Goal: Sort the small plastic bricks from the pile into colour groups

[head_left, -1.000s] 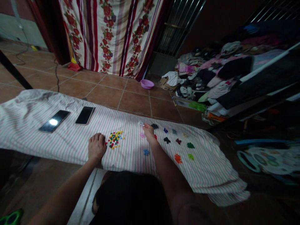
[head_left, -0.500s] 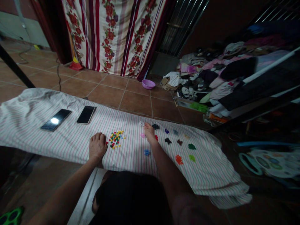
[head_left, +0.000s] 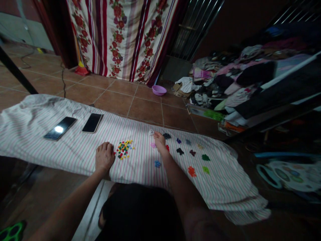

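Note:
My right hand (head_left: pixel 159 140) reaches to the far side of the striped cloth, its fingers together at a small pile of white pieces (head_left: pixel 151 132). Whatever lies between the fingertips is too small to make out. A pink pile (head_left: pixel 153 145) lies just left of that hand, and a red pile (head_left: pixel 167 147) shows partly past its wrist. My left hand (head_left: pixel 104 156) rests palm down on the cloth, fingers a little bent, beside a mixed heap of small coloured pieces (head_left: pixel 123 149). Nearer to me is a blue pile (head_left: pixel 157 163).
Sorted piles, among them black (head_left: pixel 180 151), dark green (head_left: pixel 205 157), orange (head_left: pixel 192 171) and lime (head_left: pixel 206 170), cover the right part of the cloth (head_left: pixel 225 180). Two phones (head_left: pixel 92 123) lie at left. Beyond the table are a purple basin (head_left: pixel 159 90) and heaped clothes (head_left: pixel 233 73).
Almost nothing differs. The right hand's fingers stay at the white pile with barely any shift, and the left hand has not moved.

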### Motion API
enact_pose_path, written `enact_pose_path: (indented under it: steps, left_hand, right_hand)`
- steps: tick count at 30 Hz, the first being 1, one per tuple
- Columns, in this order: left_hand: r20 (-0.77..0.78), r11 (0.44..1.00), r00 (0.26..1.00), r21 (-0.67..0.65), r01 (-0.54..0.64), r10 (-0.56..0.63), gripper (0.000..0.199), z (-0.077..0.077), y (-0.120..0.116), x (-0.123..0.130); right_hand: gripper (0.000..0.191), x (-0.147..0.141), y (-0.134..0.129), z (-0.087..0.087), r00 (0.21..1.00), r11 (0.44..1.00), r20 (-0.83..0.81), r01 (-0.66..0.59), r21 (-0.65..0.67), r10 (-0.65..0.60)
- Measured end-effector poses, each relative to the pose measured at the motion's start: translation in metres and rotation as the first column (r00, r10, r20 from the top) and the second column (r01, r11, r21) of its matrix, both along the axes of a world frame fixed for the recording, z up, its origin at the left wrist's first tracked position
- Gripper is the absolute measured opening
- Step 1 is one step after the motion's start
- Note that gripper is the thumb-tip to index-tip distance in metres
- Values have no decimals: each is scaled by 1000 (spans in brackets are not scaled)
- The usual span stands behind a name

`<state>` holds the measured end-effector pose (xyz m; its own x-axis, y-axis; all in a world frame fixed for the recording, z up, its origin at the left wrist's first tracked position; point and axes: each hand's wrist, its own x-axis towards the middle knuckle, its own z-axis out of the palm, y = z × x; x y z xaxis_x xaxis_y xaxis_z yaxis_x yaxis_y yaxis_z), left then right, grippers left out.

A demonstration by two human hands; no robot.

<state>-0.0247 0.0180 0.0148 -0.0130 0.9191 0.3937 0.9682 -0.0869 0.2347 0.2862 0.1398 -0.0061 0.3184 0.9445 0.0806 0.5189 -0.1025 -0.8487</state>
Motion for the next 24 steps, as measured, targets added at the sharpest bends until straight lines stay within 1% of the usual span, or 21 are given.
enact_pose_path:
  steps: [3,5,7,9,12,14,16,18,20,24]
  left_hand:
    - [-4,1000,1000,3,1,-1,21,-1,0,0]
    - [-9,1000,1000,-4,-1,1,21,0,1,0]
    - [-14,1000,1000,-10,-2,2,20,0,0,0]
    - [-18,1000,1000,-15,1,-2,19,1,0,0]
    - [-23,1000,1000,-21,-2,1,17,2,0,0]
    - [-26,1000,1000,-22,-5,4,17,3,0,1]
    - [-27,1000,1000,-16,-2,2,18,2,0,0]
    - [-27,1000,1000,-6,1,-1,19,1,0,0]
    - [-28,1000,1000,3,5,-5,20,0,1,0]
    - [-30,1000,1000,14,1,0,21,-2,1,0]
  right_hand:
    - [35,2,1,-2,999,995,-23,42,-90,-44]
    - [35,1,4,-3,999,994,-40,31,-104,-35]
    - [35,0,6,-4,999,996,-27,23,-92,-26]
    - [36,-1,7,-2,999,997,34,30,-71,-28]
    - [36,-1,8,3,979,998,200,39,-53,-28]
    - [41,-2,9,7,953,998,303,22,-56,-4]
    - [46,-5,11,10,929,997,370,-7,-71,33]
    - [46,-10,15,11,910,996,411,-26,-87,59]
    - [41,-15,18,12,895,996,441,-23,-89,60]
    - [37,-20,20,12,888,997,456,-44,-60,66]
